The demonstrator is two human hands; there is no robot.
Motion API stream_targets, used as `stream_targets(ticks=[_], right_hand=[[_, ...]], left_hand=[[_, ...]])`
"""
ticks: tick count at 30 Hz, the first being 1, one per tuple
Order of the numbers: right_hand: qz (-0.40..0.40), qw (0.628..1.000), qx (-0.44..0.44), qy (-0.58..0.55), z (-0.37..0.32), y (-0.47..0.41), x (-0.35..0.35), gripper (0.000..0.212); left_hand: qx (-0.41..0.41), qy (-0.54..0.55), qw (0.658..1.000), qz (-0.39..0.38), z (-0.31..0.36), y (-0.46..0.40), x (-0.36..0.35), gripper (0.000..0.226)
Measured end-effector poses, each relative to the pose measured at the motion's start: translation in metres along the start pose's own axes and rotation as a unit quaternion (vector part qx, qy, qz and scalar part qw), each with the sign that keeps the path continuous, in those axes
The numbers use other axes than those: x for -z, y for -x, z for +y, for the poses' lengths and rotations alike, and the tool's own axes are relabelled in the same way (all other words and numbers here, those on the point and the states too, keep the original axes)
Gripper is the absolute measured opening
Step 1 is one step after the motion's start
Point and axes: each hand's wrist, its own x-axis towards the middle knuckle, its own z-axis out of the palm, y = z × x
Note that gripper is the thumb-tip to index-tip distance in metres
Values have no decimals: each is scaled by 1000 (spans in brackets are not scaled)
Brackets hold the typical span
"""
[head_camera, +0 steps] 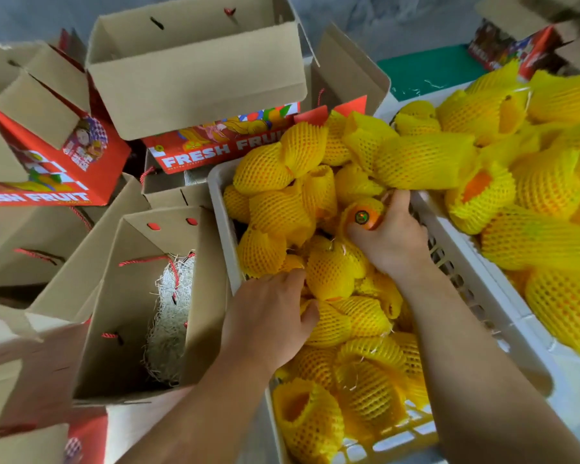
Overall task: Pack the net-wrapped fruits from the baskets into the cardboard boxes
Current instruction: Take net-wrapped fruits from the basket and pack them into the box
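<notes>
The net-wrapped fruits, orange under yellow foam mesh, fill two white baskets: the near basket in the middle holds well over a dozen, too heaped to count exactly, and a second basket to its right is piled higher still, its load spilling over the shared rim. Both hands are inside the near basket. The right hand is curled round one fruit whose bare orange end, with a round sticker, pokes out of its net between thumb and fingers; it sits near the basket's right wall. The left hand lies lower and to the left, fingers bent over a wrapped fruit and thumb against another; whether it truly grips either I cannot tell.

Just left of the near basket, touching its wall, stands an open cardboard box with red cord handles and a wad of pale shredded paper in it; its mouth is open upward. About six more boxes crowd behind and to the left, some upright, some tipped, two showing red "FRESH FRUIT" printed sides. They stand flap against flap, leaving hardly any gap. A strip of green mat shows beyond the baskets on the counter.
</notes>
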Motion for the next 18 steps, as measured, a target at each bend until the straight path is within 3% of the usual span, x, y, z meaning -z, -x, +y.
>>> stream_targets(ticks=[4, 7, 9, 11, 18], right_hand=[[-131, 983, 51, -120, -18, 21, 15, 57], [-300, 933, 84, -180, -30, 35, 7, 43], [-387, 900, 68, -190, -31, 44, -3, 28], [-419, 890, 58, -173, -33, 50, -7, 35], [-405, 881, 47, -240, -23, 36, 9, 77]], left_hand=[[12, 2, 1000, 21, 2, 1, 1, 102], [42, 31, 998, 29, 4, 2, 7, 124], [36, 55, 997, 47, 4, 3, 10, 118], [25, 57, 997, 45, 3, 3, 12, 106], [34, 89, 995, 30, 0, 3, 13, 99]])
